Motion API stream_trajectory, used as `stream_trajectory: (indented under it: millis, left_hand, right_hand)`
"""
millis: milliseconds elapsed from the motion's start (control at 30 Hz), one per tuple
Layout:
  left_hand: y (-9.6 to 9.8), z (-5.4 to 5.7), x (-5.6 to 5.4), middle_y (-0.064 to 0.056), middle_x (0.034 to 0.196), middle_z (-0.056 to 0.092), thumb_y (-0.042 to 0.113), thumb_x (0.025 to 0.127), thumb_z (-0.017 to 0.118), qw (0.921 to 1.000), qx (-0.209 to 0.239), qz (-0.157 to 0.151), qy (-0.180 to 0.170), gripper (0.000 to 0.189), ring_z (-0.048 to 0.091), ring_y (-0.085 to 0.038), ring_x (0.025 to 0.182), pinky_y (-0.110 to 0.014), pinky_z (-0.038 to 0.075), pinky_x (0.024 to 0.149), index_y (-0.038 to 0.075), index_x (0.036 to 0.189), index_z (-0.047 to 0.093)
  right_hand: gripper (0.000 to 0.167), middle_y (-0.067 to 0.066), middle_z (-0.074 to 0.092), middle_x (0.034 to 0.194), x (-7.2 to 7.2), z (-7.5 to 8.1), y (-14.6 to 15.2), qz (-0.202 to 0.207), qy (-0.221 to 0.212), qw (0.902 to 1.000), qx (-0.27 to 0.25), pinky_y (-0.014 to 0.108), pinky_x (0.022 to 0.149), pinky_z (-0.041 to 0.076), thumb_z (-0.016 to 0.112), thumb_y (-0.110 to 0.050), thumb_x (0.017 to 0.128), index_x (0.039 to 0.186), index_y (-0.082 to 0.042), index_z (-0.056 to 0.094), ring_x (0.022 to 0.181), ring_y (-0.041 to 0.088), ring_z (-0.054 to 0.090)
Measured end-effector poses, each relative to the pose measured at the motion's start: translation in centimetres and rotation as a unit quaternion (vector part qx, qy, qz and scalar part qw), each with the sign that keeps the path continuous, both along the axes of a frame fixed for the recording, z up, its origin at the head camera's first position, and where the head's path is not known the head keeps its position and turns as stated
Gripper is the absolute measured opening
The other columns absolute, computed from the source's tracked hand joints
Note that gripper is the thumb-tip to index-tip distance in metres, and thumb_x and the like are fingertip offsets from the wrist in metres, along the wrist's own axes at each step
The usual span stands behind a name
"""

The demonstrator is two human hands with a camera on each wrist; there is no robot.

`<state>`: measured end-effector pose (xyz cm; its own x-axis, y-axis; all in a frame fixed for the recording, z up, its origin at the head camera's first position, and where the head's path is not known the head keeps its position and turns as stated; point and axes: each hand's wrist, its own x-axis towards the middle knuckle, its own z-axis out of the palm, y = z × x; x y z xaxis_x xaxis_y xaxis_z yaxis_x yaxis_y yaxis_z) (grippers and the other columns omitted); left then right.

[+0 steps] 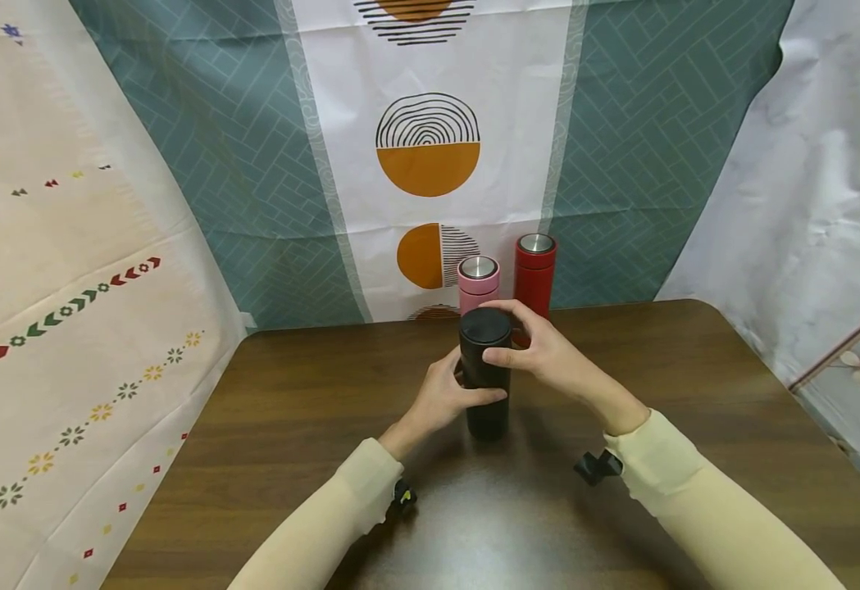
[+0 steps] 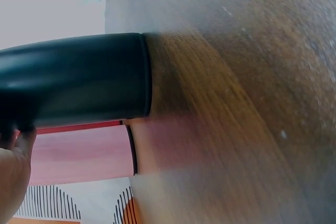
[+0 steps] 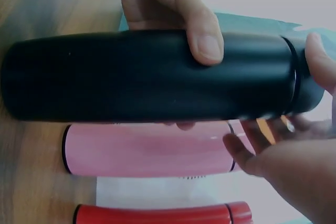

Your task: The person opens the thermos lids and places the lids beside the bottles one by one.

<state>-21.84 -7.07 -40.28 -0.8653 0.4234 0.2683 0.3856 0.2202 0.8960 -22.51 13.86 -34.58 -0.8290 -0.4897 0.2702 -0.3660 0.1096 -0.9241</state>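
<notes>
A black vacuum flask [image 1: 488,419] is upright near the middle of the table. My left hand [image 1: 440,397] grips its body from the left, the thumb lying across the front. Higher up, my right hand [image 1: 543,348] holds the lid, and its thumb presses on the lid's side in the right wrist view. The lid sits on the flask with a thin seam below it. Whether the flask's base touches the table I cannot tell. Behind it stands a pink flask [image 1: 478,283], partly hidden, with a red flask [image 1: 535,283] to its right.
The brown wooden table [image 1: 311,410] runs back to a patterned cloth [image 1: 430,74] hanging behind it. Pale cloths hang at the left and right sides. A dark wrist device [image 1: 598,467] sits at my right cuff.
</notes>
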Motion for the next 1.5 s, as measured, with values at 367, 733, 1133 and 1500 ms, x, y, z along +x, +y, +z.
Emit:
stream_trajectory:
  millis: [367,733,1133,1500]
  left_hand:
    - [-0.1,-2.2,-1.7,0.0,0.135,0.068,0.02,0.084,0.087,1.0,0.004,0.005,0.007,0.072,0.064,-0.02,0.121,-0.051,0.049,0.108,0.022,0.148,0.054]
    - [-0.1,-2.4,-1.5,0.001,0.13,0.07,0.026,0.083,0.088,0.9999,0.0,0.01,0.012,0.071,0.067,-0.016,0.115,-0.045,0.053,0.105,0.021,0.146,0.055]
    - [0.0,-2.3,-1.5,-0.002,0.136,0.067,0.018,0.084,0.087,0.9999,-0.002,0.01,0.0,0.074,0.065,-0.019,0.12,-0.047,0.05,0.107,0.02,0.15,0.052]
    - [-0.1,-2.3,-1.4,0.002,0.131,0.069,0.022,0.083,0.089,0.9999,0.001,0.01,0.013,0.072,0.066,-0.015,0.117,-0.045,0.052,0.106,0.022,0.146,0.055]
  right_hand:
    - [0.086,0.009,0.041,0.155,0.3,0.1,-0.1,-0.027,0.003,0.9994,0.02,0.061,0.111,0.042,0.08,-0.026,0.091,0.159,-0.014,0.03,0.133,0.038,0.05]
    - [0.067,0.011,0.058,0.137,0.3,0.2,-0.2,-0.059,0.01,0.9977,0.033,0.053,0.101,0.052,0.082,-0.024,0.09,0.145,-0.013,0.046,0.124,0.035,0.059]
    - [0.08,0.011,0.049,0.152,0.3,0.7,0.3,0.032,-0.034,0.9989,0.002,0.059,0.116,0.038,0.074,-0.025,0.096,0.162,-0.014,0.031,0.137,0.035,0.048]
    - [0.071,0.011,0.056,0.135,1.1,0.3,-1.0,-0.099,0.025,0.9939,0.042,0.05,0.1,0.049,0.084,-0.026,0.088,0.144,-0.012,0.043,0.118,0.033,0.058]
